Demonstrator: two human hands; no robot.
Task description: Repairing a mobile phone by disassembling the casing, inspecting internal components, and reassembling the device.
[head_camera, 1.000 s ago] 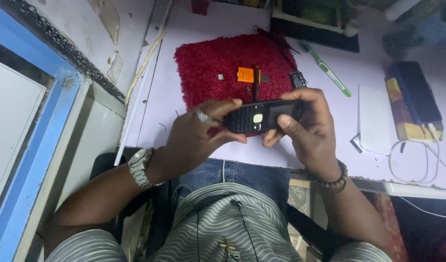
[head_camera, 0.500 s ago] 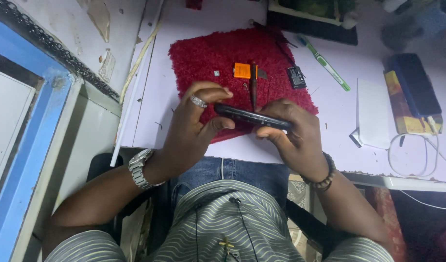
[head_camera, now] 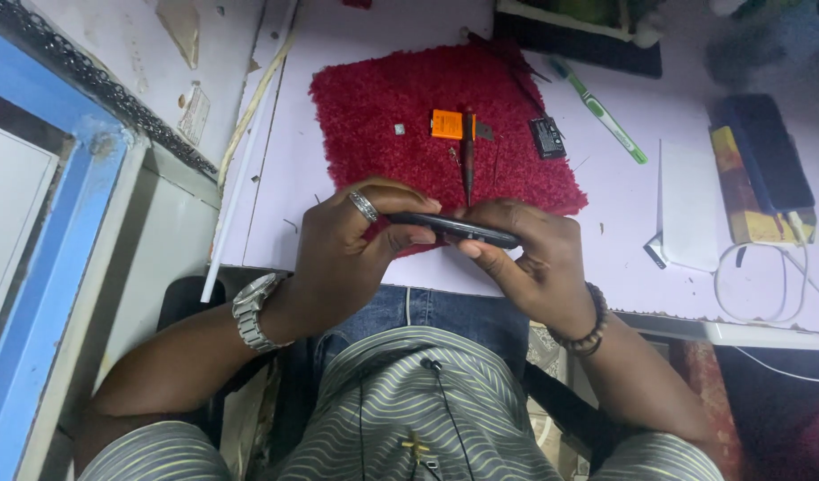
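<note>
I hold a small dark mobile phone (head_camera: 454, 229) edge-on between both hands, just above the near edge of a red fuzzy mat (head_camera: 401, 107). My left hand (head_camera: 347, 254), with a ring and a wristwatch, grips its left end. My right hand (head_camera: 534, 263), with a bead bracelet, grips its right end with the thumb pressed under it. On the mat beyond lie an orange battery (head_camera: 446, 124), a dark-handled screwdriver (head_camera: 467, 156), a small black part (head_camera: 547, 138) and tiny pieces.
A green-and-white toothbrush (head_camera: 601, 111) lies right of the mat on the pale desk (head_camera: 285, 196). A white folded paper (head_camera: 687, 205), a yellow-edged box with a dark device on it (head_camera: 761, 169) and a white cable (head_camera: 766, 285) are at right. A blue window frame (head_camera: 44, 294) is at left.
The phone has turned from face-up to edge-on, and both hands have shifted their grip along its edges. The view has moved slightly.
</note>
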